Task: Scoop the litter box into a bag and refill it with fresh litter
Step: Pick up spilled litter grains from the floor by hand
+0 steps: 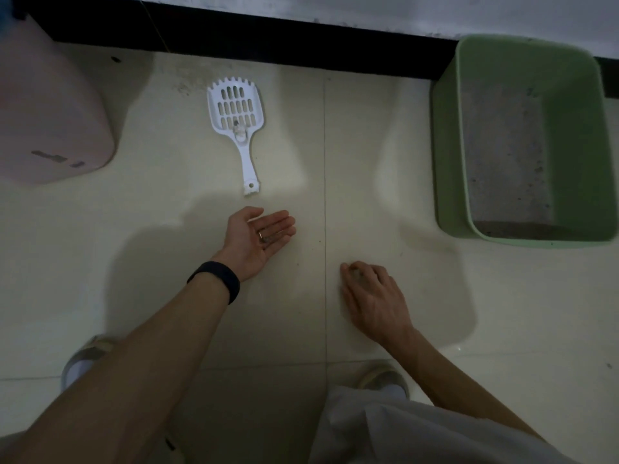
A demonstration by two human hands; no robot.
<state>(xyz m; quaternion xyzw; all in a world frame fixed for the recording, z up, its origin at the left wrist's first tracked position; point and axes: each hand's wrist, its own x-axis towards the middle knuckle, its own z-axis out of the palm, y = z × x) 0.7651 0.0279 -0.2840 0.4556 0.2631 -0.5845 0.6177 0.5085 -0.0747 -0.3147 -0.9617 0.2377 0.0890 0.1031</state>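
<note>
Tile floor | left hand fingers straight | right hand fingers curled (grip unclear)

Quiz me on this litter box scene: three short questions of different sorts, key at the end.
1. True or false: the white scoop lies on the floor, and neither hand holds it.
2. Where does the green litter box sit in the head view? A) right of the scoop B) left of the scoop C) between the two hands
3. Fill in: the left hand is turned palm ___, with small dark bits lying on it.

Key: 1 true; 2 A; 3 up.
</note>
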